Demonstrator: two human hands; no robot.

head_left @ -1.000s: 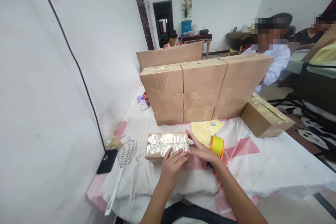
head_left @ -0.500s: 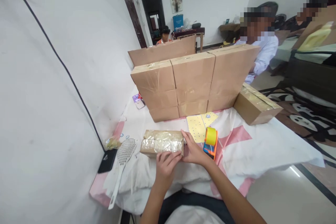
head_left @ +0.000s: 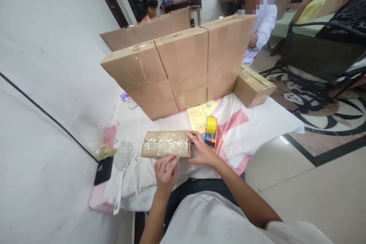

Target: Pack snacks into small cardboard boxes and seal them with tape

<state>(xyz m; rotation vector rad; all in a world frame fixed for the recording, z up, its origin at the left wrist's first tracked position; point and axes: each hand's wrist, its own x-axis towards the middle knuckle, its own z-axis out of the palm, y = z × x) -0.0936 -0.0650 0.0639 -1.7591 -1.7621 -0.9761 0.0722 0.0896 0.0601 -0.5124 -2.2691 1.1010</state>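
Observation:
A small cardboard box [head_left: 166, 143] with clear tape along its top lies on the cloth-covered table in front of me. My right hand [head_left: 202, 151] grips its right end, thumb low on the near side and fingers at the far corner. Bent and close together, the fingers of my left hand [head_left: 166, 173] press on the box's near edge; what lies under them is hidden. Just right of my right hand stands an orange and blue tape dispenser [head_left: 211, 143] with a yellow roll [head_left: 211, 125].
Behind stands a wall of stacked cardboard boxes [head_left: 188, 72], with another box [head_left: 253, 87] at its right. A white skimmer [head_left: 124, 158] and a black phone [head_left: 103, 170] lie left, by the wall and cable [head_left: 48, 116]. Several people sit beyond.
My view has tilted down and turned right. My left hand has slid back from the box's taped top to its near edge, while the right hand keeps its grip.

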